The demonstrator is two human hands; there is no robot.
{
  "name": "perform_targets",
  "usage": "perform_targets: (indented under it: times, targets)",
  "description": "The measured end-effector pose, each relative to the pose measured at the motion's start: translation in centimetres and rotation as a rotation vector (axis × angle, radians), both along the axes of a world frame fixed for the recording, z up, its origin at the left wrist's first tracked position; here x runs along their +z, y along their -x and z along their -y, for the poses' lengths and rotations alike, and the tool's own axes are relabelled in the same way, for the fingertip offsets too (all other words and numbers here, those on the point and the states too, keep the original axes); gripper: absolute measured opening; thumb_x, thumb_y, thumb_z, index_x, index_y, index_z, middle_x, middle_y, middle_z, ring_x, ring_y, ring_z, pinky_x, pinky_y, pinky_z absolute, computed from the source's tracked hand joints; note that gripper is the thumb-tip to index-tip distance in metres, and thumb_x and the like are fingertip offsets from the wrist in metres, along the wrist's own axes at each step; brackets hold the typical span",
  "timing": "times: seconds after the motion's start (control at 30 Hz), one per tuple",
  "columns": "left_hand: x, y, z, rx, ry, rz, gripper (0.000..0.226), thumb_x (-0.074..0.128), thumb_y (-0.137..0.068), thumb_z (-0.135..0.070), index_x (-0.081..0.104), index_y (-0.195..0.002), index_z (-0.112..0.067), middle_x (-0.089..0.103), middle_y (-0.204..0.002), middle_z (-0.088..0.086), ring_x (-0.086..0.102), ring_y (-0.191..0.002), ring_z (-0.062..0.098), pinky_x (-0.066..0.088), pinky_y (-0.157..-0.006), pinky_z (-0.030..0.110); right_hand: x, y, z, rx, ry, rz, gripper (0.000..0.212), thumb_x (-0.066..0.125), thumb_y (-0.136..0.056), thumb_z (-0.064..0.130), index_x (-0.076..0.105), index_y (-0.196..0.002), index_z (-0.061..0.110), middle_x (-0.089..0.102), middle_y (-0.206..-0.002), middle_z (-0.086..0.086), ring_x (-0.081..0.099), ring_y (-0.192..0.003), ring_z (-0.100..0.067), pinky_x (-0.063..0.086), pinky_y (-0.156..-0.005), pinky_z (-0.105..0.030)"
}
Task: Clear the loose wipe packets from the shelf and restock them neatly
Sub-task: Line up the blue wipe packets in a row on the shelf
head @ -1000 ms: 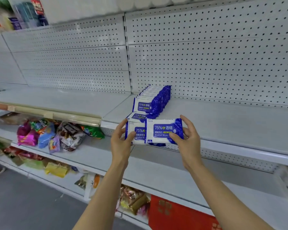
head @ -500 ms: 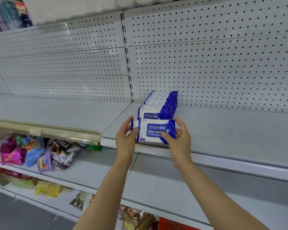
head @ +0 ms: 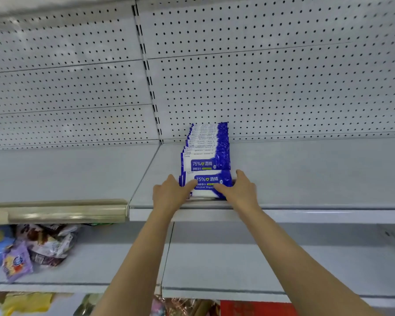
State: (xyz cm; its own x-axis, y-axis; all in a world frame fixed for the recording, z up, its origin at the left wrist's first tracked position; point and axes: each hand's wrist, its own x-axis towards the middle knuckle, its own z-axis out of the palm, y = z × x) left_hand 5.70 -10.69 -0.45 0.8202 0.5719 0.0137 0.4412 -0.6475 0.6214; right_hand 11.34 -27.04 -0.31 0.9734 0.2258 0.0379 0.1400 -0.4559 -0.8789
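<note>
A row of blue-and-white alcohol wipe packets (head: 206,144) stands upright on the grey shelf (head: 306,174), running from its front edge back to the pegboard. At the row's front, a small bunch of wipe packets (head: 206,182) rests on the shelf just behind the edge. My left hand (head: 170,195) presses the bunch's left end and my right hand (head: 240,190) holds its right end, thumbs across the front face. The bunch touches the row behind it.
A pegboard back wall (head: 260,76) rises behind the shelf. A beige price rail (head: 55,212) fronts the shelf section to the left. Snack bags (head: 25,249) lie on the lower shelf at left, and more goods (head: 255,307) show below.
Both hands have carried the bunch of packets up and forward from below the shelf edge onto the shelf, setting it against the front of the row. The camera has tilted up.
</note>
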Motion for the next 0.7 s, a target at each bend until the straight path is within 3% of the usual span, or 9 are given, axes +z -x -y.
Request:
perform_targets:
  times: [0.07, 0.13, 0.2, 0.27, 0.33, 0.4, 0.5, 0.6, 0.7]
  targets:
    - [0.8, -0.3, -0.2, -0.081, 0.142, -0.013, 0.032, 0.061, -0.092, -0.045, 0.053, -0.102, -0.016, 0.065, -0.102, 0.000, 0.064, -0.096, 0.021, 0.051, -0.090, 0.038, 1.1, 0.2, 0.1, 0.065, -0.021, -0.062, 0.022, 0.067, -0.088, 0.018, 0.051, -0.103, 0.019, 0.059, -0.103, 0.000, 0.058, -0.103, -0.022, 0.049, -0.093, -0.038]
    - [1.5, -0.3, -0.6, -0.132, 0.354, 0.056, 0.020, 0.071, -0.088, -0.028, 0.058, -0.098, -0.017, 0.070, -0.101, 0.003, 0.068, -0.086, 0.019, 0.056, -0.079, 0.034, 1.5, 0.4, -0.3, 0.091, -0.062, -0.080, 0.022, 0.062, -0.089, 0.007, 0.048, -0.084, 0.023, 0.059, -0.096, 0.000, 0.059, -0.093, -0.018, 0.051, -0.090, -0.038]
    - [1.3, -0.2, -1.1, -0.154, 0.510, 0.127, 0.026, 0.079, -0.081, -0.017, 0.063, -0.102, -0.014, 0.073, -0.104, 0.007, 0.070, -0.080, 0.016, 0.057, -0.068, 0.029, 1.2, 0.7, -0.5, 0.078, -0.169, -0.085, 0.027, 0.060, -0.087, -0.001, 0.051, -0.085, 0.025, 0.065, -0.100, -0.004, 0.061, -0.086, -0.014, 0.055, -0.080, -0.032]
    - [0.5, -0.1, -1.5, -0.163, 0.572, 0.247, 0.040, 0.081, -0.078, -0.012, 0.063, -0.114, -0.016, 0.073, -0.105, 0.005, 0.071, -0.082, 0.013, 0.058, -0.064, 0.026, 0.4, 0.9, -0.7, 0.055, -0.298, -0.062, 0.035, 0.065, -0.083, -0.005, 0.054, -0.101, 0.024, 0.066, -0.107, -0.002, 0.062, -0.085, -0.006, 0.054, -0.068, -0.021]
    - [-0.2, 0.0, -1.7, -0.177, 0.532, 0.375, 0.056, 0.081, -0.078, -0.011, 0.058, -0.129, -0.018, 0.071, -0.108, 0.001, 0.070, -0.090, 0.013, 0.059, -0.064, 0.025, -0.4, 0.9, -1.1, 0.031, -0.368, -0.009, 0.045, 0.069, -0.083, -0.004, 0.053, -0.113, 0.025, 0.063, -0.110, 0.005, 0.062, -0.092, -0.005, 0.055, -0.067, -0.018]
    - [-0.3, -0.4, -1.7, -0.197, 0.416, 0.459, 0.065, 0.081, -0.079, -0.011, 0.054, -0.137, -0.021, 0.067, -0.114, 0.000, 0.067, -0.096, 0.015, 0.060, -0.070, 0.026, -0.7, 0.3, -1.5, 0.006, -0.363, 0.085, 0.056, 0.069, -0.083, -0.004, 0.051, -0.128, 0.024, 0.058, -0.119, 0.006, 0.059, -0.106, -0.009, 0.057, -0.080, -0.025]
    - [-0.2, -1.6, -2.1, -0.230, 0.270, 0.496, 0.068, 0.079, -0.079, -0.010, 0.051, -0.138, -0.029, 0.059, -0.118, -0.003, 0.061, -0.103, 0.015, 0.055, -0.088, 0.033, -1.0, -0.9, -2.2, 0.000, -0.220, 0.232, 0.072, 0.068, -0.081, -0.003, 0.041, -0.144, 0.021, 0.051, -0.130, -0.001, 0.050, -0.117, -0.014, 0.046, -0.100, -0.029]
    - [-1.0, -2.0, -2.5, -0.315, 0.256, 0.395, 0.071, 0.082, -0.071, -0.026, 0.049, -0.133, -0.039, 0.062, -0.121, -0.005, 0.060, -0.110, 0.014, 0.055, -0.091, 0.041, -1.6, -1.8, -2.1, -0.022, -0.084, 0.189, 0.068, 0.071, -0.080, 0.004, 0.044, -0.140, 0.019, 0.050, -0.125, -0.009, 0.052, -0.113, -0.022, 0.046, -0.100, -0.035]
    - [-1.3, -2.0, -2.6, -0.347, 0.384, 0.310, 0.069, 0.083, -0.076, -0.018, 0.045, -0.134, -0.029, 0.063, -0.125, -0.004, 0.065, -0.103, 0.011, 0.059, -0.081, 0.034, -1.1, -2.1, -1.5, 0.053, -0.066, 0.118, 0.048, 0.070, -0.081, 0.003, 0.053, -0.125, 0.013, 0.059, -0.119, -0.009, 0.058, -0.104, -0.020, 0.051, -0.092, -0.034]
